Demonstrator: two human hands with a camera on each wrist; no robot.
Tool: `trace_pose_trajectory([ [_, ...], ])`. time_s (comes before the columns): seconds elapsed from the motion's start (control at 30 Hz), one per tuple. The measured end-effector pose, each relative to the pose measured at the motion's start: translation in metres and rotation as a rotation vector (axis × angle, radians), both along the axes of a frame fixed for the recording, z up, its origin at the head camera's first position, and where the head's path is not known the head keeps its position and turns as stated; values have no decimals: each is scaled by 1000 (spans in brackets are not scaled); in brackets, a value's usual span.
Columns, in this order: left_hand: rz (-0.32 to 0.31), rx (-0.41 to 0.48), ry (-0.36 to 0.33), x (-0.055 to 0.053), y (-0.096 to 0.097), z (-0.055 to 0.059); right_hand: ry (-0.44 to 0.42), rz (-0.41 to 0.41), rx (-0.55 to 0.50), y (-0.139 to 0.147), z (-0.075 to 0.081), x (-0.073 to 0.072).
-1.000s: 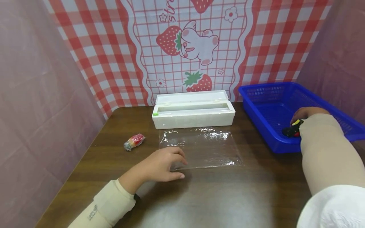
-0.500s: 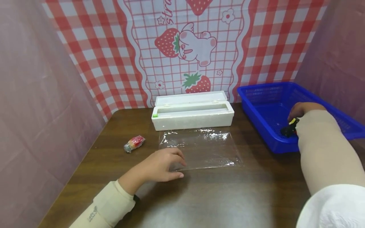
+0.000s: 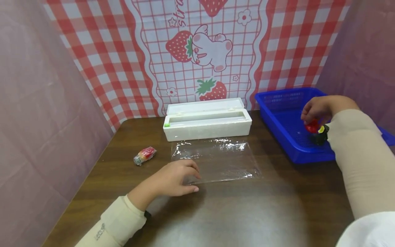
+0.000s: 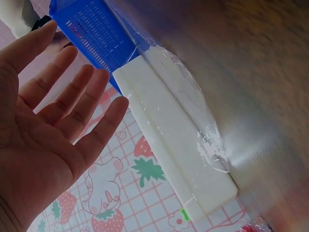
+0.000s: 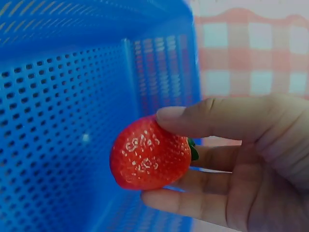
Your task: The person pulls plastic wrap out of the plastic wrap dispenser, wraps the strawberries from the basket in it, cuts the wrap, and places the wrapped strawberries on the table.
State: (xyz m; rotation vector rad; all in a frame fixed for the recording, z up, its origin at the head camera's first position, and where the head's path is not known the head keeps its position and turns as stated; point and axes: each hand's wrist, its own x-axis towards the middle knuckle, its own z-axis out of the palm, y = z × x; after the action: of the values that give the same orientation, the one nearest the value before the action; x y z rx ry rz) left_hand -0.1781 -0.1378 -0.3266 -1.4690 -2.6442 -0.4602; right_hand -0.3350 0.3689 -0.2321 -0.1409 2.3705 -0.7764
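Observation:
My right hand [image 3: 318, 108] pinches a red strawberry [image 5: 149, 154] between thumb and fingers, over the blue basket. The strawberry's green leaves face the palm in the right wrist view. My left hand [image 3: 177, 176] lies at the near left edge of a clear sheet of plastic wrap [image 3: 220, 161], fingers relaxed and holding nothing. In the left wrist view its palm [image 4: 43, 130] shows with the fingers spread. Behind the wrap stands a white wrap dispenser box [image 3: 210, 129], its lid raised. A wrapped red and yellow item [image 3: 145, 155] lies left of the wrap.
The blue basket [image 3: 276, 137] stands at the right of the brown wooden table [image 3: 240, 212]. A red checked cloth [image 3: 111, 68] with strawberry prints hangs behind the table. Pink curtains [image 3: 37, 120] hang at both sides. A black device with a yellow mark [image 3: 322, 132] sits at the right wrist.
My right hand has risen from low in the blue basket, and a strawberry now shows in its fingers. My left hand has stayed at the wrap.

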Motion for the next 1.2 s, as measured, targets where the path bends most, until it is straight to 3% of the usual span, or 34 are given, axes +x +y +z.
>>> trace_pose_trajectory([
  [0.23, 3, -13, -3, 1, 0, -1, 186, 151, 170, -25, 22, 15],
  [0.43, 4, -10, -4, 2, 0, -1, 337, 252, 236, -45, 36, 29],
  [0.67, -5, 5, -2, 3, -1, 0, 584, 359, 307, -78, 45, 56],
  [0.93, -14, 11, 3, 5, -1, -2, 650, 446, 260, -116, 43, 81],
  [1.2, -11, 3, 4, 4, -1, -3, 633, 558, 204, -151, 31, 93],
])
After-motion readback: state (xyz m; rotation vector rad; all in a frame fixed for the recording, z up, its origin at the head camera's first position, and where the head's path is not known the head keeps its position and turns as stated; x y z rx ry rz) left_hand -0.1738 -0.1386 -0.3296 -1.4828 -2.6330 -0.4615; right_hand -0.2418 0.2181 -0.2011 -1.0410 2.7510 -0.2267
